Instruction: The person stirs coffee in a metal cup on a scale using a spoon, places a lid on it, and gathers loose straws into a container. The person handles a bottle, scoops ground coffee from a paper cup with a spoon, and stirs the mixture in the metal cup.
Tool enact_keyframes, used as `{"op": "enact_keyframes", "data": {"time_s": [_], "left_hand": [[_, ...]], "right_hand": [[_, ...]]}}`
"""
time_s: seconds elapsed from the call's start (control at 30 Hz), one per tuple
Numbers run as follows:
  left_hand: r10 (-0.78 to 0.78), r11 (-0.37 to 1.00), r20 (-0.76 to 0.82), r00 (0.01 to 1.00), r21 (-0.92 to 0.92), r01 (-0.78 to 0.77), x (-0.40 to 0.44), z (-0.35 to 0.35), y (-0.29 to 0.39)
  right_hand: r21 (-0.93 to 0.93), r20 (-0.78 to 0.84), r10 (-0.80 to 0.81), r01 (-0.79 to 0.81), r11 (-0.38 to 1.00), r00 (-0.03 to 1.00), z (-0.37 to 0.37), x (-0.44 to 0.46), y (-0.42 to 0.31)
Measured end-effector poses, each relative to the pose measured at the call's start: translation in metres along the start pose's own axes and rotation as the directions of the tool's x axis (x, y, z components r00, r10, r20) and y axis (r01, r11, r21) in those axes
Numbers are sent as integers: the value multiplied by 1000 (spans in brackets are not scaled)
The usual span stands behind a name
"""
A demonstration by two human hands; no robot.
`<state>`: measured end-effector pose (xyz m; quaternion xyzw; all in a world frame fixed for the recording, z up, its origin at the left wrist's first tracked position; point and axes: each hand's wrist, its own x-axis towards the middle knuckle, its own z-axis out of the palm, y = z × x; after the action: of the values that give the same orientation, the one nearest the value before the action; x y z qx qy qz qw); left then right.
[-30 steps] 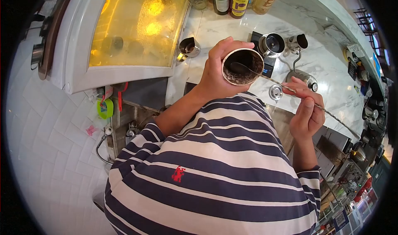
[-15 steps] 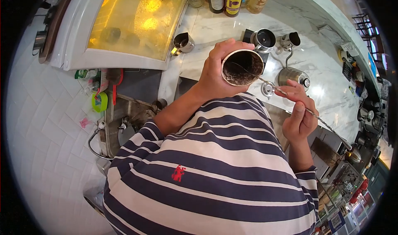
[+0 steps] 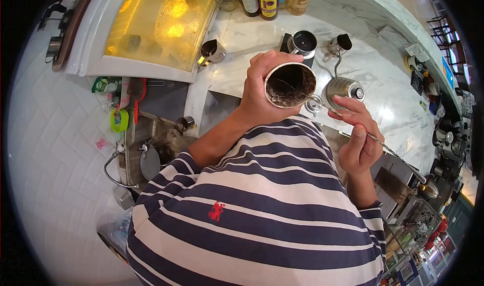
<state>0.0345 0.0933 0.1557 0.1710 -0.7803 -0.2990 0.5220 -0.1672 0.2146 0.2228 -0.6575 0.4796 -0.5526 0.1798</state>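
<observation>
My left hand [image 3: 255, 90] is wrapped around a cup [image 3: 283, 98] with a pale rim, its mouth tipped up towards me. Dark brown residue coats the inside wall of the cup. In my right hand [image 3: 362, 134], the fingers pinch the twisted metal shaft of a long bar spoon [image 3: 387, 147]. The thin lower end of the spoon reaches over the rim into the cup; its tip is hard to make out against the dark inside. The thicker metal end points away to the lower right.
Beyond the cup, the marble counter [image 3: 242, 46] holds a gooseneck kettle [image 3: 340, 90], a steel pitcher [image 3: 214, 51] and a black-topped container [image 3: 303, 42]. Bottles [image 3: 268, 2] stand at the back. A lit yellow cabinet [image 3: 156, 29] and a sink [image 3: 136, 134] are on the left.
The counter and its items have shifted left in the view. The cup and both hands sit slightly further left, with the same grips; the spoon end stays in the cup.
</observation>
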Motion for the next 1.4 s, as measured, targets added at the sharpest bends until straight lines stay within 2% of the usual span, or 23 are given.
{"op": "enact_keyframes", "data": {"time_s": [0.2,0.27,0.3,0.4,0.6,0.67,0.93,1.1,1.17,1.2,1.3,1.37,1.4], "left_hand": [[-7,998,-6,1000,67,7,-2,12,4],[-3,997,-28,1000,76,5,-2,17,2],[-1,997,-39,999,82,4,-2,19,0],[0,999,-176,984,33,6,0,29,-5],[32,998,-151,988,53,-24,7,35,-10],[47,995,-85,995,88,-39,13,35,-8],[51,996,-50,997,81,-47,18,58,-20],[9,992,15,1000,127,-11,19,66,-21],[-13,992,-12,1000,127,15,25,69,-20],[-46,995,-68,997,85,52,23,74,-23],[-141,990,-86,986,10,143,18,78,-23],[-186,969,63,981,176,172,24,68,-17],[-154,975,85,984,176,137,21,68,-21]], "right_hand": [[113,7,121,-121,986,993,-6,-7,6],[87,-5,107,-106,991,994,-8,-3,6],[39,4,51,-51,998,999,-9,0,9],[12,11,-7,7,1000,1000,-10,7,14],[46,37,19,-21,999,999,-22,11,20],[52,31,34,-36,998,999,-27,13,22],[116,-69,67,-58,992,995,-43,12,43],[224,-87,167,-144,964,982,-56,16,61],[301,-94,204,-167,939,974,-61,20,66],[335,-104,254,-206,919,962,-61,21,68],[445,-116,441,-351,824,890,-58,21,84],[514,-96,511,-396,761,854,-56,20,97],[545,-85,549,-423,724,831,-55,19,104]]}}
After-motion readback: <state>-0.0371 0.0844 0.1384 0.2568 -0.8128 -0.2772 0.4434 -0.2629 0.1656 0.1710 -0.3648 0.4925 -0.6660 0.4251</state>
